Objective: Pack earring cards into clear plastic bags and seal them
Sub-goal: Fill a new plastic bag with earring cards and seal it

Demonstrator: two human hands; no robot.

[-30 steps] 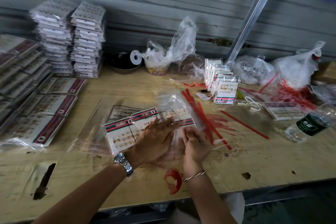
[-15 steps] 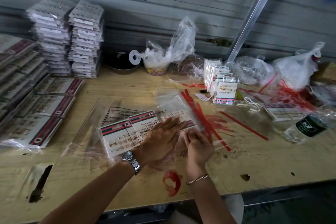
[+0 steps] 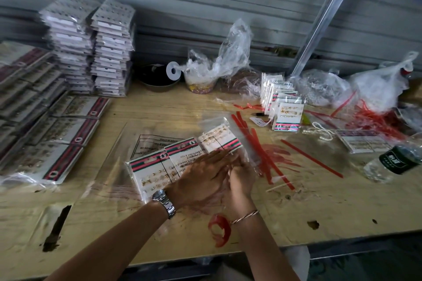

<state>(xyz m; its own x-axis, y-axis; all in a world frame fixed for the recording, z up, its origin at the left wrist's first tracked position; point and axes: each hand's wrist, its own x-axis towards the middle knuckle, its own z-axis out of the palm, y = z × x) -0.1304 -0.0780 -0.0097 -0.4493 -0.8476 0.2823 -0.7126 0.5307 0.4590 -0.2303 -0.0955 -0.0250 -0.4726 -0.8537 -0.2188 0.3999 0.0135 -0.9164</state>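
A row of three white earring cards (image 3: 182,154) with red-green stripes lies flat inside a clear plastic bag (image 3: 225,124) in the middle of the wooden table (image 3: 319,201). My left hand (image 3: 201,178) presses on the bag with straight fingers laid across the cards. Beside it, my right hand (image 3: 243,173) holds the bag's right end; its fingertips are partly hidden behind my left hand. Under the bag lie empty clear bags (image 3: 148,141) with printed warning text.
Red peel strips (image 3: 258,143) are scattered to the right. Loose cards stand upright (image 3: 286,116) behind them. Packed stacks (image 3: 91,48) and rows of packed cards (image 3: 64,130) fill the left. A water bottle (image 3: 397,159) lies at right; crumpled plastic bags (image 3: 219,64) line the wall.
My left hand has slid a little to the right over the bag, closing up against my right hand. The bag with the cards stays flat on the table.
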